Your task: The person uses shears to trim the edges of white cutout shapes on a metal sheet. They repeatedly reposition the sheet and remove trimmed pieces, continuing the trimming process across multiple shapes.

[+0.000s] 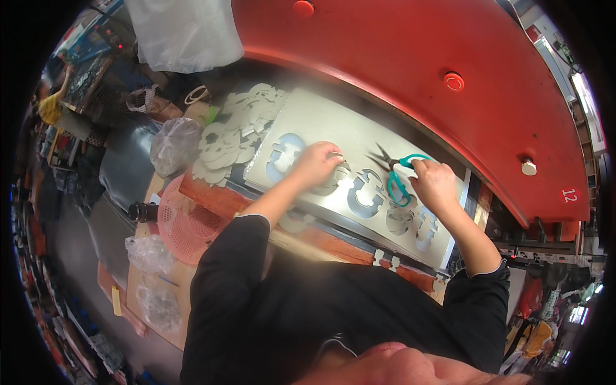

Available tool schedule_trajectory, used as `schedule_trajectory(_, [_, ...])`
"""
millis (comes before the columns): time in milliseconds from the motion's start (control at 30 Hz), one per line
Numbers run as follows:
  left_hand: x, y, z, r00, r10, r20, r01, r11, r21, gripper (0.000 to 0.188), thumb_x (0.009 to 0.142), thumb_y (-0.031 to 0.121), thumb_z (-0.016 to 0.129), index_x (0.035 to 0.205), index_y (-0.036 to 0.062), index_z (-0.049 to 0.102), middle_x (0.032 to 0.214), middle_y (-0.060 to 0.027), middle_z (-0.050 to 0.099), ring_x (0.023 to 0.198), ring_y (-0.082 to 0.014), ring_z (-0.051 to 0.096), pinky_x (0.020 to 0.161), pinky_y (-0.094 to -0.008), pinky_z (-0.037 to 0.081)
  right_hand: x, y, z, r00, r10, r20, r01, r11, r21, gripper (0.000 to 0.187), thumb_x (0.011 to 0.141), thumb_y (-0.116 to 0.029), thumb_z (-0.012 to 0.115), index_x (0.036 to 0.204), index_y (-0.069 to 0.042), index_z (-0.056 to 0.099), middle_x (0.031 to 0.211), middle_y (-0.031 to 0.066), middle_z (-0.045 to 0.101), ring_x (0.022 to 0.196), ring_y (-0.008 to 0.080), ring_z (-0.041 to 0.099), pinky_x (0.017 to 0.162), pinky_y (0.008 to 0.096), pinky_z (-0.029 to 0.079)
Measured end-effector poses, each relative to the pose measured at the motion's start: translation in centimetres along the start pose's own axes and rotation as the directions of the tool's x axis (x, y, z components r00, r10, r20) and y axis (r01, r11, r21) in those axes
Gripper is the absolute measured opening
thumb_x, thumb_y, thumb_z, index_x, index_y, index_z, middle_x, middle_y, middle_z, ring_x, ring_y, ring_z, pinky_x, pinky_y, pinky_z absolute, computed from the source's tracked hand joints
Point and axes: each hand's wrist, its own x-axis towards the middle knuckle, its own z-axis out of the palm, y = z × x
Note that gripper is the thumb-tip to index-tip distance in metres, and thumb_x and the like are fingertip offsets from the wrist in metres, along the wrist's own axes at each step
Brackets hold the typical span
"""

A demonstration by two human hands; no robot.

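Left hand (317, 165) over pale sheet (321, 115), thumb and fingertips drawn close; cannot tell if anything gripped. Right hand (435, 185) holding teal-handled scissors (392, 165) above sheet's right half, blades parted, tips pointing away to left. Row of cut-out shapes (355, 200) along sheet's near side. Loose cut pieces (224, 144) heaped off left end. Pink mesh basket (170, 218) nearer person, left. Red machine (385, 38) beyond sheet.
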Motion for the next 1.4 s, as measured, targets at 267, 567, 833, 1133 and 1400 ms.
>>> schedule_trajectory(267, [-0.2,0.0,0.0,0.999,0.051,-0.013,-0.050,0.998,0.035,0.019,0.081,0.019,0.066,0.090,0.0019,0.066,0.092,-0.0149,0.065,0.088,-0.0313,0.061,0.078,-0.0379,0.048,-1.5,-2.1,0.4,0.980,-0.192,-0.060,0.195,0.980,0.044,0.042,0.069,-0.018,0.074,0.108,-0.004,0.063,0.113,0.0122,0.063,0.106,0.0268,0.059,0.084,0.0380,0.045])
schedule_trajectory(567, [0.0,0.0,-0.4,0.973,0.200,0.117,-0.218,0.960,0.174,0.015,0.084,0.018,0.063,0.092,0.0064,0.067,0.092,-0.0126,0.067,0.085,-0.0322,0.063,0.075,-0.0374,0.050,0.1,-0.7,4.4,0.992,0.022,-0.123,0.017,0.952,0.305,0.056,0.069,-0.024,0.075,0.118,-0.003,0.058,0.117,0.0161,0.060,0.107,0.0322,0.057,0.089,0.0429,0.045])
schedule_trajectory(833, [1.2,1.1,-2.2,0.897,0.139,0.420,-0.288,0.904,0.315,0.021,0.079,0.013,0.064,0.100,0.0104,0.067,0.093,-0.0138,0.067,0.089,-0.0343,0.062,0.079,-0.0388,0.050,1.6,-0.9,4.4,0.944,0.149,0.294,-0.229,0.938,0.259,0.060,0.064,-0.025,0.074,0.117,-0.002,0.058,0.108,0.0181,0.059,0.103,0.0340,0.057,0.088,0.0421,0.047])
schedule_trajectory(1133, [1.9,1.8,-3.0,0.933,-0.016,0.359,-0.022,0.995,0.102,0.026,0.077,0.010,0.066,0.103,0.0085,0.066,0.096,-0.0162,0.066,0.091,-0.0321,0.064,0.081,-0.0362,0.050,1.3,-1.1,4.0,0.961,0.030,0.275,-0.069,0.989,0.133,0.053,0.066,-0.020,0.069,0.115,-0.003,0.060,0.100,0.0178,0.061,0.097,0.0349,0.059,0.086,0.0401,0.049])
schedule_trajectory(1400, [-0.2,1.9,-0.7,0.918,0.389,0.075,-0.395,0.887,0.238,0.022,0.074,0.004,0.064,0.096,0.0048,0.065,0.093,-0.0153,0.066,0.087,-0.0336,0.063,0.077,-0.0389,0.050,0.4,-0.2,5.2,0.927,0.104,0.362,-0.243,0.899,0.365,0.059,0.068,-0.024,0.067,0.122,-0.006,0.053,0.094,0.0173,0.065,0.088,0.0315,0.064,0.079,0.0398,0.051])
